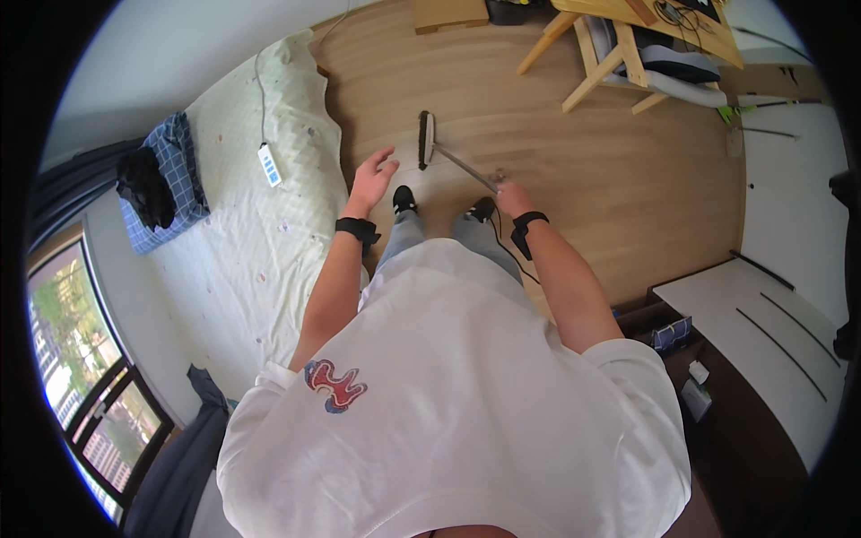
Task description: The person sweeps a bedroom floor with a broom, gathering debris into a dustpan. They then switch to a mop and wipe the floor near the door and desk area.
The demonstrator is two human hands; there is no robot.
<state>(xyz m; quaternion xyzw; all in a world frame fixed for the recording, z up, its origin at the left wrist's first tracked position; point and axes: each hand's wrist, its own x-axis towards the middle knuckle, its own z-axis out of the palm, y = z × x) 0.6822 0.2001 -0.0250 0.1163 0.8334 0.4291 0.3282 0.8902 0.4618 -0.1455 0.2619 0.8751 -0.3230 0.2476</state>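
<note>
My right hand (515, 198) is closed around the grey handle of a broom (466, 168). The handle slants away to the left, down to a pale broom head (429, 141) with dark bristles resting on the wooden floor. My left hand (371, 183) hangs in the air beside the bed's edge, fingers apart and holding nothing. Each wrist carries a black band. Both of my feet, in dark shoes, stand just behind the broom head.
On the left is a bed (242, 215) with a pale sheet, a white power strip (269, 166) and a blue checked pillow (184, 161). A wooden desk (691, 31) and chair (601, 81) stand far right. A dark cabinet (735, 439) is near right. A cable (516, 255) trails beside my right leg.
</note>
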